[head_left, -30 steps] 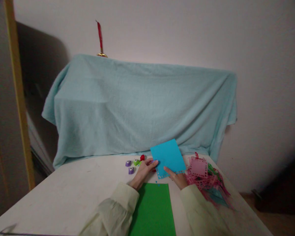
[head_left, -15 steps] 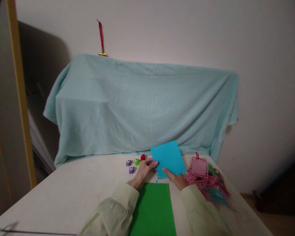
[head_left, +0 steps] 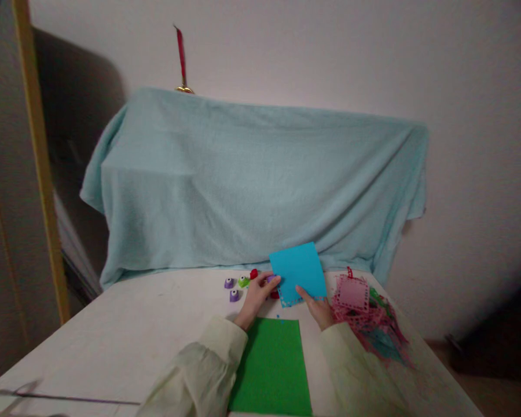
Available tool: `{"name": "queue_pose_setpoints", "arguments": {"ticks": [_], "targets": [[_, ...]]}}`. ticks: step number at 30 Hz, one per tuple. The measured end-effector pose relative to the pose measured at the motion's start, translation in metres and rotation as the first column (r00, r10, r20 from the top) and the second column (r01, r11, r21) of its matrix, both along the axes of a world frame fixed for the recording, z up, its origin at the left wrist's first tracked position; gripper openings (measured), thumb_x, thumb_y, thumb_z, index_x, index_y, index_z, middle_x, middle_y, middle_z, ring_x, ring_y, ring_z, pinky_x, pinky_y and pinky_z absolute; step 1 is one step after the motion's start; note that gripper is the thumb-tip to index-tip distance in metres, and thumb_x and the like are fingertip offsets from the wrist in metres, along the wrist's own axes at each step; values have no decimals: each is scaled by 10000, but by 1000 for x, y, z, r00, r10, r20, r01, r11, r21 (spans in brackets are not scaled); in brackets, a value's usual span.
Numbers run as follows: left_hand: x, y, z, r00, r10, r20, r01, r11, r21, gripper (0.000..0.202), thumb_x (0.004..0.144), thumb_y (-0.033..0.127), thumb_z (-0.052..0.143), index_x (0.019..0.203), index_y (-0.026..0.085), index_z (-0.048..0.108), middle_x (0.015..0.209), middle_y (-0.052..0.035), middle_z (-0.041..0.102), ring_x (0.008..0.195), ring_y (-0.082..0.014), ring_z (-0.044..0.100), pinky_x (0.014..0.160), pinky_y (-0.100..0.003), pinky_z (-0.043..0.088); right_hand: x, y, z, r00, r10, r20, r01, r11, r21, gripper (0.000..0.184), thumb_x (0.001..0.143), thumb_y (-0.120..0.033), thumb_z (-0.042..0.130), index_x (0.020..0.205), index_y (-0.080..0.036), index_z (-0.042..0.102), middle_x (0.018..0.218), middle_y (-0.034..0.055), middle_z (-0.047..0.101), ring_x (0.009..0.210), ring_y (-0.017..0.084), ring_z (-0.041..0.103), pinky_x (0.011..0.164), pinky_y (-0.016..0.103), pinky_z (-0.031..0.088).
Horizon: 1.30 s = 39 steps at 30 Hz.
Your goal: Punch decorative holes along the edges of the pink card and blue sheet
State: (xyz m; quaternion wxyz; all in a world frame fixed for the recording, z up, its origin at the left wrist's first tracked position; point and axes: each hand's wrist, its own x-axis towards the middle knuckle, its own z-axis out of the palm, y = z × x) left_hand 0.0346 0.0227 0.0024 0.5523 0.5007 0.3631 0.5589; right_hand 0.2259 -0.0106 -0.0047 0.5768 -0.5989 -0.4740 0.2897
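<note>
A square sheet of bright blue paper (head_left: 297, 266) is held tilted above the table, with punched holes along its lower edge. My right hand (head_left: 318, 308) grips its lower right part, thumb on top and the other fingers mostly hidden beneath. My left hand (head_left: 258, 294) is closed round a small purple paper punch (head_left: 271, 279) at the sheet's left edge; most of the punch is hidden by fingers and paper. Something red (head_left: 275, 295) shows just beneath that hand. A green sheet (head_left: 271, 368) lies between my forearms, with tiny blue paper bits (head_left: 279, 318) near its far edge.
Left of my hands stand two purple punches (head_left: 234, 296), a green punch (head_left: 243, 281) and a red piece (head_left: 254, 273). On the right, a pink hole-edged card (head_left: 352, 292) lies on a heap of pink shreds (head_left: 373, 324). A light blue towel (head_left: 260, 185) hangs behind the table.
The blue sheet has turned slightly and its lower edge has lifted away from the loose bits. My right thumb sits further right. The whole view has shifted a little.
</note>
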Motion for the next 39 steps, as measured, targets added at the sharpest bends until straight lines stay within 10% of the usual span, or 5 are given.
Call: {"name": "queue_pose_setpoints", "arguments": {"ticks": [13,18,22,33,39], "targets": [[-8,3,-1,973,29,228,-23,999,-28,427,731,432,656,1039,139,618,947,-95,646,603,-119,624,499,-215,493,3,12,-3,984,48,-174,-21,988,156,696,597,-442,731,1213,-180,540,1214,84,590,1111,255,545,965,398,410],[-7,3,-1,960,-34,278,46,998,-35,435,731,365,684,1095,139,609,965,-96,648,720,-140,637,668,-277,540,0,9,1,975,126,-182,-97,982,162,433,602,-437,736,934,-177,635,703,19,693,630,194,631,554,292,499],[-3,0,1,938,-84,337,109,992,-57,455,732,325,696,1132,137,591,1023,-119,652,872,-187,645,865,-350,496,0,10,-4,968,165,-189,-145,983,114,316,634,-442,726,743,-195,560,379,-112,418,274,62,291,286,207,200],[-6,-2,3,997,71,26,-74,988,137,439,661,235,710,1076,168,584,858,-39,660,747,-145,618,685,-256,492,-1,8,5,972,156,-176,-127,977,169,307,662,-428,710,775,-194,547,445,-73,523,342,105,448,422,244,370],[-5,-4,3,992,127,-26,-111,939,326,295,685,122,591,972,192,592,1139,-73,574,1018,-184,563,800,-289,477,2,9,2,978,156,-137,-136,980,143,263,693,-428,684,677,-201,554,410,-66,527,376,120,469,516,269,401]]}}
